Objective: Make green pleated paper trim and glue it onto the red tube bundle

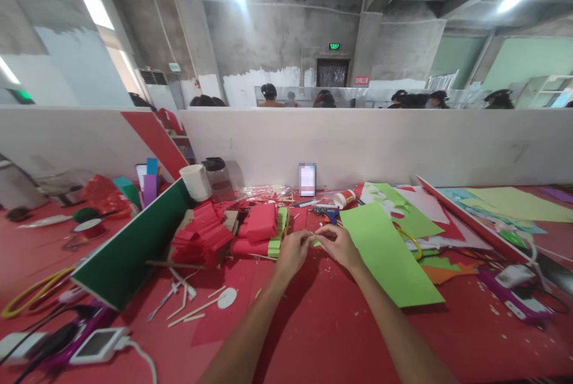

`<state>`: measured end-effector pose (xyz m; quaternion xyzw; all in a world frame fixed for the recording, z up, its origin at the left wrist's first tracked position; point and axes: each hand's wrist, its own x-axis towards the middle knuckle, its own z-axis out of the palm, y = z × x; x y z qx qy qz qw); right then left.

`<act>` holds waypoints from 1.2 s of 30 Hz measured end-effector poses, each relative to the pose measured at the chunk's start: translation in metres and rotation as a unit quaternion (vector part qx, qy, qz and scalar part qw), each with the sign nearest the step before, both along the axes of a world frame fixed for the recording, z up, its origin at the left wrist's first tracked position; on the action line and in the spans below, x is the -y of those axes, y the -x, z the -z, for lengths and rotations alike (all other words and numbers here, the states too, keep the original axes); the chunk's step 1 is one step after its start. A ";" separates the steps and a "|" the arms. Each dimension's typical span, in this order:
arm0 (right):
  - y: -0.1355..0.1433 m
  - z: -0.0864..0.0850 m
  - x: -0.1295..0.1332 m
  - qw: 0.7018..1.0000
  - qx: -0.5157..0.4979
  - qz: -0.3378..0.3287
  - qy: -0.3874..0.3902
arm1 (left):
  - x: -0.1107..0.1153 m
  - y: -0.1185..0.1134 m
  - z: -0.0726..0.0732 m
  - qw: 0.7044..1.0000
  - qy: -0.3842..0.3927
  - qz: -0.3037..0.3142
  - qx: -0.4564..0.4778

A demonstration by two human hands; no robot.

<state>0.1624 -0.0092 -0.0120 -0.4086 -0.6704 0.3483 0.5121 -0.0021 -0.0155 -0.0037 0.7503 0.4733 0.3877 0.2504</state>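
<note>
Pinching a small green paper scrap (317,241) between the fingers of the left hand (293,252) and right hand (342,248)

Beyond the fingers stands a long white partition (371,145), and beneath them spreads the red tabletop (322,324), flecked with offcuts that could cling to the work. Well to the left of the fingers, a dark green board (129,246) leans on its long edge; a hard knock might topple it.

Just right of the fingers lies a large light green sheet (389,252), its near edge beside the right forearm (385,306). An outward sweep of that arm could drag or crease it. On the other side, folded red paper bundles (262,223) with green strips (282,223) sit close to the left hand, where a careless knuckle might crush or shift them.

Straight ahead of the fingers, an upright phone (307,180) stands near the partition. Nearer the person and left of the fingers are a white disc (227,298) and loose wooden sticks (197,312), which the left forearm (255,318) could scatter.

Smallest is the scrap itself: thumb and forefinger of each hand appear closed on it, hiding most of its shape. Uneven pulling could tear it; a loose pinch could drop it among the litter.
</note>
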 end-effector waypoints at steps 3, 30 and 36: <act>0.000 -0.001 0.001 1.000 0.022 0.005 -0.014 | 0.001 0.000 0.000 1.000 -0.005 0.002 -0.009; -0.004 0.001 -0.001 0.999 0.035 0.029 -0.022 | -0.003 0.000 0.006 0.997 -0.008 0.037 0.068; -0.005 0.001 -0.002 0.997 0.047 0.019 -0.051 | -0.007 -0.001 0.008 0.987 0.038 0.058 0.147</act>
